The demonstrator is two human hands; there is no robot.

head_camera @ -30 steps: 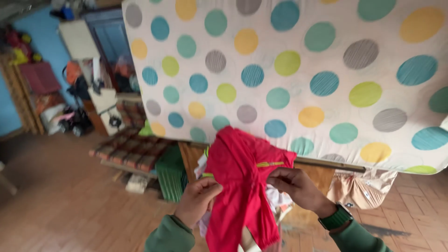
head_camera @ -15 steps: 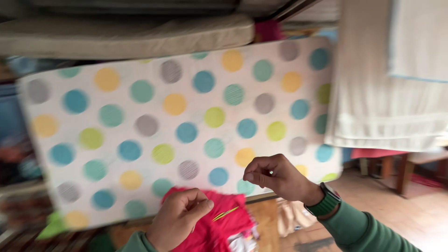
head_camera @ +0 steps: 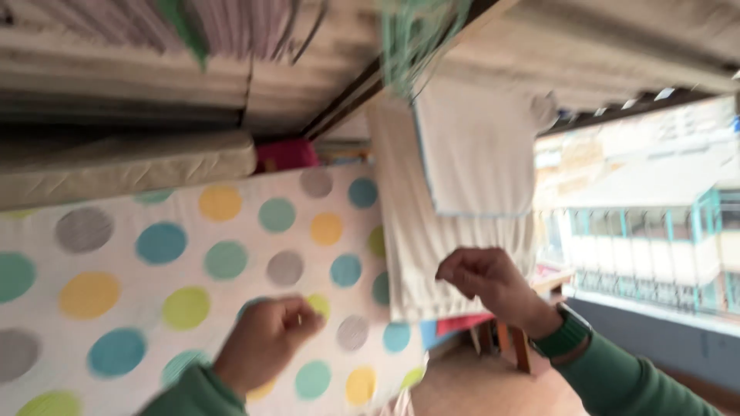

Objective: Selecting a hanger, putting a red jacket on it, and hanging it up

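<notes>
Both hands are up in front of the camera and the whole shot is pretty motion-blurred. The left hand (head_camera: 266,339) is curled into a loose fist, fingers tucked in toward the palm, coming out of a green sleeve (head_camera: 185,394) at the bottom edge. Can't tell if anything is pinched in it; nothing shows between the fingers. The right hand (head_camera: 486,281) sits a bit higher and well apart from the left, also curled with fingertips drawn together, and again too smeared to say whether it's gripping something. There's a dark green watch (head_camera: 566,337) on that wrist, then more green sleeve running off the bottom right corner.

Right behind the hands is the polka-dot sheet (head_camera: 154,262): white cloth with big round dots in teal, blue, yellow, lime and grey, some of the grey ones looking striped. It fills the lower left, tilted, and its left and bottom edges are cut off by the frame. The left hand overlaps it.

Next to it, behind the right hand, hangs a cream towel (head_camera: 432,223) with a paler cloth (head_camera: 478,146) with a blue edge layered on top. A bit of red fabric (head_camera: 462,323) peeks out underneath.

Above the sheet lies a beige mattress (head_camera: 123,166), with something pink (head_camera: 285,154) at its end. Furthest back on the right is a bright, washed-out building with teal railings (head_camera: 655,239).
</notes>
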